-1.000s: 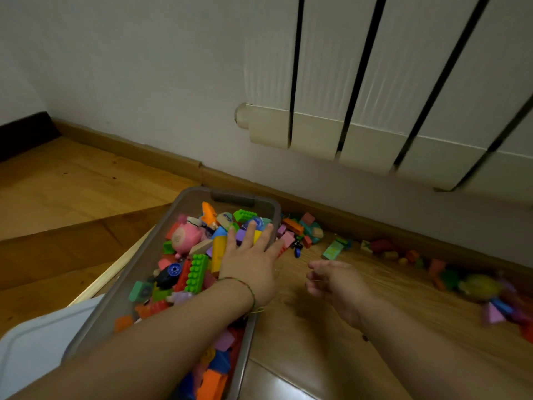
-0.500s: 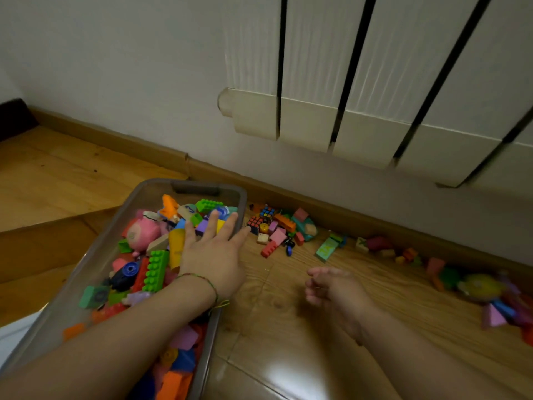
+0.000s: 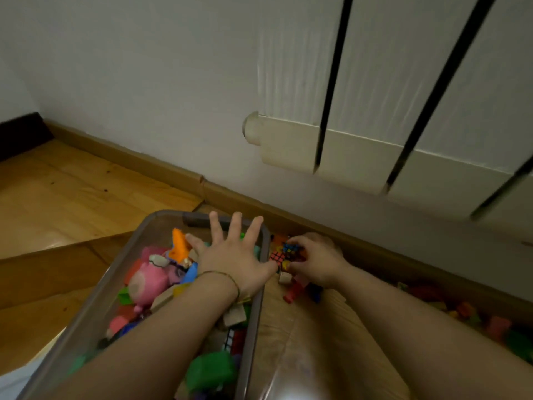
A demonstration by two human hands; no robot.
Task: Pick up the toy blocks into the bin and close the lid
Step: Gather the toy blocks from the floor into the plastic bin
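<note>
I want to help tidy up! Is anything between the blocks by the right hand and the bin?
Yes: the left hand lies spread over the bin, just beside the blocks under the right hand.

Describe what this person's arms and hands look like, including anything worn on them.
No sleeves are in view: the left forearm and right forearm are bare. The left hand has a thin braided cord bracelet, yellowish-green, round its wrist. The right hand and its wrist show nothing worn. No gloves or rings are visible on either hand.
</note>
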